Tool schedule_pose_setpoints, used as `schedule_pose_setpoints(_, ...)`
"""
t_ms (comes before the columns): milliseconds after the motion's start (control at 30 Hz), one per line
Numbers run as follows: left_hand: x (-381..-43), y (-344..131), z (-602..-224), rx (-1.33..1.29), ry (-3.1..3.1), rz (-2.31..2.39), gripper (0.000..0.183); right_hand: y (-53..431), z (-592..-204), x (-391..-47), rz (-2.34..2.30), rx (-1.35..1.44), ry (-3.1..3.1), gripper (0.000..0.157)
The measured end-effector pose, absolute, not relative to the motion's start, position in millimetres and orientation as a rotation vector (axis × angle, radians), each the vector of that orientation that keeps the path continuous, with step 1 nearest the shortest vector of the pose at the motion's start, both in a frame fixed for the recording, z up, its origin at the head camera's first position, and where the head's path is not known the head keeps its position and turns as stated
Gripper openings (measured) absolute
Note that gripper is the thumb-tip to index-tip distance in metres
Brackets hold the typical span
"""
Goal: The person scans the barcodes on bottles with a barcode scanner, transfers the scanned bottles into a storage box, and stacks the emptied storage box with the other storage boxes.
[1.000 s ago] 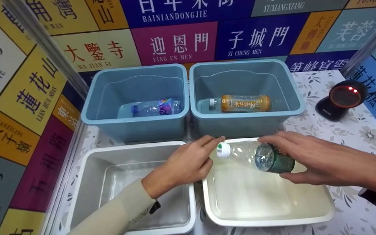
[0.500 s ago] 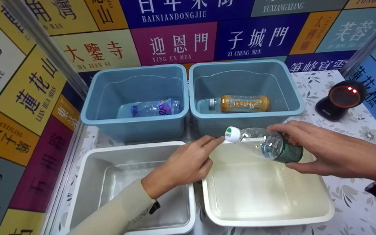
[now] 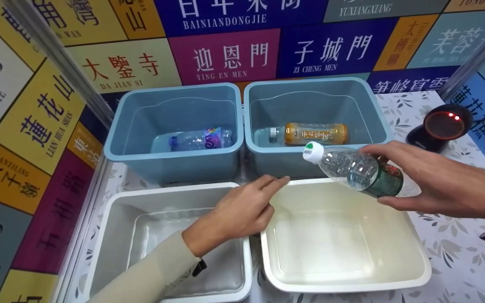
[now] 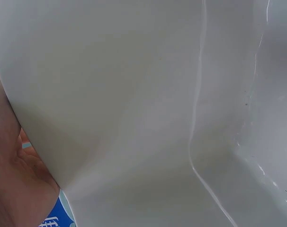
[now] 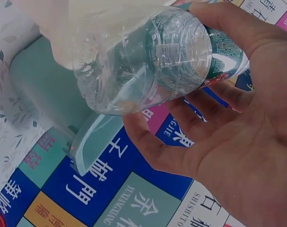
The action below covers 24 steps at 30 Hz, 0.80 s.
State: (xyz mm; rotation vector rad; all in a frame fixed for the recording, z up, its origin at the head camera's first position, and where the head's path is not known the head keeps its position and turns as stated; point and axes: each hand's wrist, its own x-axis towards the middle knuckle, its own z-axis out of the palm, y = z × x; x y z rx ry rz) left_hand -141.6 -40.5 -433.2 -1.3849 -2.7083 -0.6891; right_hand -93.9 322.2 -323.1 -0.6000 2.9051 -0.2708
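Note:
A clear plastic bottle (image 3: pixel 354 170) with a white cap and a green label is held in my right hand (image 3: pixel 432 181), between thumb and fingers. It tilts, cap end up and to the left, above the back rim of the cream bin (image 3: pixel 343 286). The right wrist view shows the clear bottle (image 5: pixel 143 61) from its base end, with the fingers curved around it. My left hand (image 3: pixel 236 210) hovers or rests over the neighbouring rims of the grey bin (image 3: pixel 112 235) and the cream bin, holding nothing; contact is unclear. Its palm (image 4: pixel 20 179) shows beside a pale bin wall.
Two blue bins stand behind: the left bin (image 3: pixel 175 158) holds a bottle with a purple label (image 3: pixel 202 139), the right bin (image 3: pixel 318 84) an orange-labelled bottle (image 3: pixel 316 134). A black scanner with red lights (image 3: pixel 440 126) stands at right on the patterned tablecloth (image 3: pixel 457 252).
My right hand has lifted the plastic bottle from over the cream bin, up and to the right, toward the right blue bin's front rim. The left hand has stayed still.

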Motion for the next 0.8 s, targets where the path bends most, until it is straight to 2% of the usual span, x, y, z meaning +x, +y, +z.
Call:
schedule_pose_setpoints(467, -142, -41, -434, -1.380, -2.714, -0.697, 0.062, 331, -320, -100, -0.222, -0.589, 2.961, 0.110)
schedule_pose_setpoints(800, -142, -41, -434, -1.380, -2.722, -0.697, 0.062, 341, -324, -108, -0.226, -0.469, 2.968, 0.110)
